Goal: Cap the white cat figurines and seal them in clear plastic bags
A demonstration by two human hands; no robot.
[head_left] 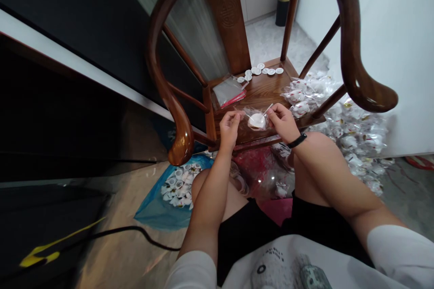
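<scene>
At the front of the wooden chair seat (pixel 266 95) lies a small white rounded item (pixel 257 120) inside a clear plastic bag (pixel 249 112). My left hand (pixel 229 128) is at the left of the bag, thumb and fingers pinched together on its edge. On the other side, my right hand (pixel 283 123) pinches the bag's right edge, where a thin pale strip sticks up. The white item sits between both hands. Behind my left hand is a stack of flat clear bags (pixel 226 90) with red edges. White discs (pixel 257 71) lie in a row farther back.
Wrapped white items (pixel 356 133) are heaped right of the chair, some on its seat edge. Below left, an open blue bag (pixel 149 210) holds white cup-like pieces (pixel 183 183). Curved chair arms (pixel 352 54) flank my hands. A black cable (pixel 135 229) crosses the floor.
</scene>
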